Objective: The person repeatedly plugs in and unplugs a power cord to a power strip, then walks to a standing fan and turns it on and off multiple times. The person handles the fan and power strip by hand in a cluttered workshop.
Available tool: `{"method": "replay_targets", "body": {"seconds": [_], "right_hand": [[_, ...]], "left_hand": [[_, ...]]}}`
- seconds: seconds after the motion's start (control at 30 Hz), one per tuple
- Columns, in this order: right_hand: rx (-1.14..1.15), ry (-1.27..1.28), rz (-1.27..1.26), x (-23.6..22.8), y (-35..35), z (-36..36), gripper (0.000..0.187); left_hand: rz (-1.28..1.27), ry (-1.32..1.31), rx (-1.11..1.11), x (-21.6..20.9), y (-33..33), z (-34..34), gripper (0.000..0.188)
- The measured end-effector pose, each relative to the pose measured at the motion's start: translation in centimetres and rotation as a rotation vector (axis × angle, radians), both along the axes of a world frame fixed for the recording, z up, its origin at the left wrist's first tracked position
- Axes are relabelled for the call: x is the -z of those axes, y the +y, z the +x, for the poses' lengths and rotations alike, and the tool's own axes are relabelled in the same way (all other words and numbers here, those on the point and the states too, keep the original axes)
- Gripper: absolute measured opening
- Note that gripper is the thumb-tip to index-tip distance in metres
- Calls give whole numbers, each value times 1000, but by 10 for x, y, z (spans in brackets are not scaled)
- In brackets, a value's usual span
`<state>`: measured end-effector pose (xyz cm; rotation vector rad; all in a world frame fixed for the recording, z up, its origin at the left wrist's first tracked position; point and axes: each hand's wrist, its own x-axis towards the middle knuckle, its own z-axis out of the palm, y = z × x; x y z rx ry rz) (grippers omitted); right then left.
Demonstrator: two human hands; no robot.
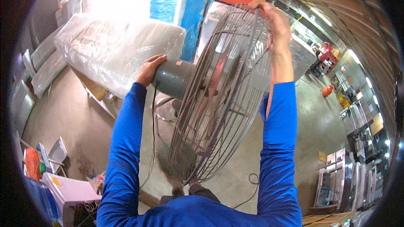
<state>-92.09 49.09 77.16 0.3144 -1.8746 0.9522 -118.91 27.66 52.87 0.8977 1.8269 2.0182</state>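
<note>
A large industrial fan [202,113] with a round wire cage stands upright in front of me, turned so that its cage faces right. My left hand [150,69] grips the back end of its grey cylindrical motor housing [173,77]. At the top of the cage, my right hand [276,24] has its fingers curled over the wire rim. Blurred reddish blades show through the wires. From the motor a dark cord [154,132] hangs down to the floor. Below the motor, part of the stand and a round base [179,158] show behind the cage.
A large plastic-wrapped bundle [120,50] lies on a wooden support to the left, with a blue-and-white wrapped block [179,6] behind it. A white appliance [71,187] stands at lower left. Metal racks [341,180] line the right side. Far right, a person [323,54] stands near shelves.
</note>
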Motion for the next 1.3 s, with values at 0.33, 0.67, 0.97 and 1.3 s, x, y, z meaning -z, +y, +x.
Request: {"method": "replay_targets", "body": {"seconds": [0.33, 0.67, 0.97, 1.3], "right_hand": [[49, -1, 30, 5, -1, -14, 33], [-58, -81, -171, 27, 62, -13, 47], [24, -130, -81, 20, 59, -12, 56], [340, -178, -270, 305, 62, 103, 45]], "left_hand": [[2, -94, -60, 2, 20, -30, 47], [153, -342, -358, 139, -30, 43, 70], [-369, -45, -110, 273, -126, 130, 39], [-448, -209, -348, 328, -199, 333, 37]]}}
